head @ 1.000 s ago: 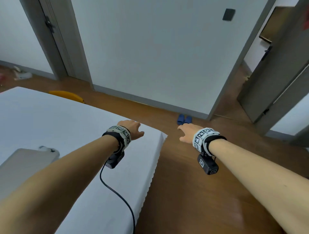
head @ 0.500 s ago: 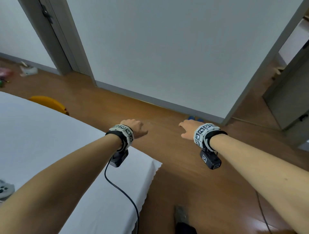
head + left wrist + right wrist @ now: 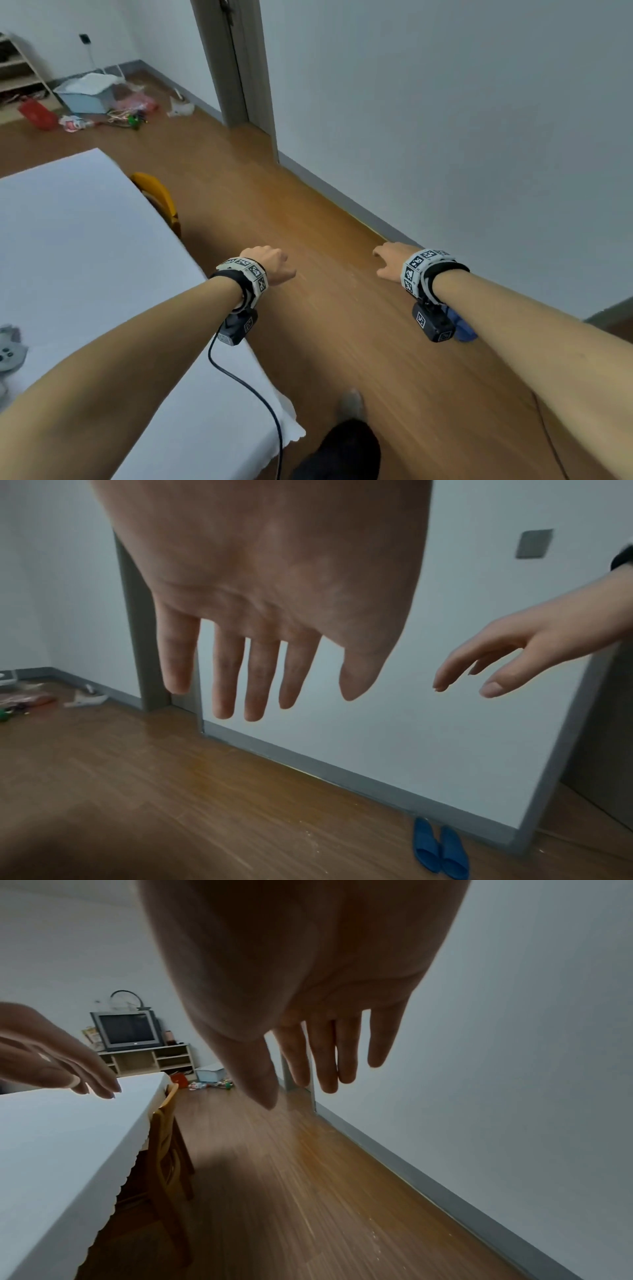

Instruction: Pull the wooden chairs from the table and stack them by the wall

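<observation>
— Where are your hands?
— My left hand (image 3: pixel 270 265) hangs past the table's (image 3: pixel 85 246) long edge, fingers (image 3: pixel 222 680) straight and spread, holding nothing. My right hand (image 3: pixel 390 262) is out over the wooden floor (image 3: pixel 342 342), loose and empty too.
— And the chair?
— The wooden chair (image 3: pixel 166 1139) is tucked under that edge, farther along, well apart from the wall (image 3: pixel 479 137).

Both hands (image 3: pixel 272 262) (image 3: pixel 390 260) outstretched, fingers apparently relaxed, empty.

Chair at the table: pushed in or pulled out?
Pushed in. The chair stands upright, its back against the table edge; neither hand touches it.
</observation>
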